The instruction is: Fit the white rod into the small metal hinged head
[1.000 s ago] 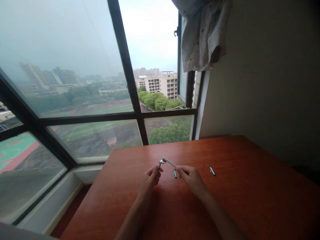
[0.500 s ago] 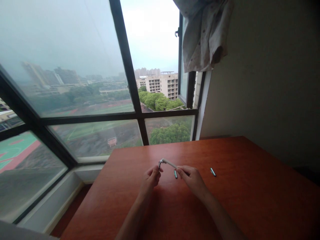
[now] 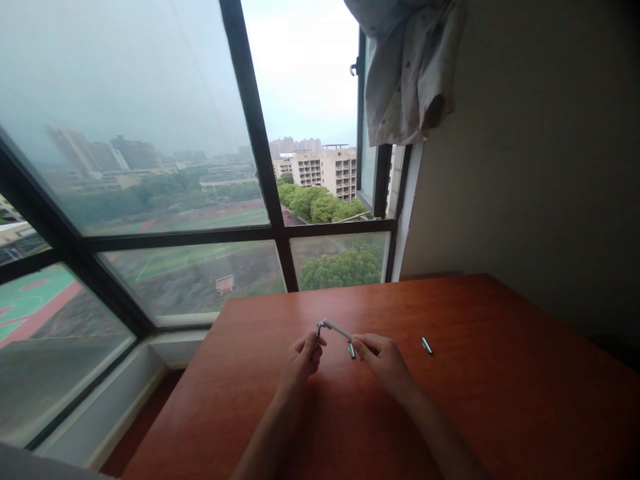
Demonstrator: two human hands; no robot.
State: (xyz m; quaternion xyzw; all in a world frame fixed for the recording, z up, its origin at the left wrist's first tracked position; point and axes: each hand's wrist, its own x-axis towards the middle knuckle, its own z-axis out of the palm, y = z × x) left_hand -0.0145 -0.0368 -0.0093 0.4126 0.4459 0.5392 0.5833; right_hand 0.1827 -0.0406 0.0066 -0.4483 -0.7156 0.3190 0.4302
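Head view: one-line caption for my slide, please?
Left hand holding a slim silver metallic tool, right hand a thin pale stick, over a glossy reddish-brown wood-look table.

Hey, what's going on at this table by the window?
A person's left hand grips a small, bent silvery tool, perhaps a razor handle, above the reddish-brown table. The right hand pinches a slim pale stick, perhaps a toothbrush, its far end at the tool's top; whether they touch is hard to tell. One small green-and-dark piece lies near the right fingertips, a similar one farther right.
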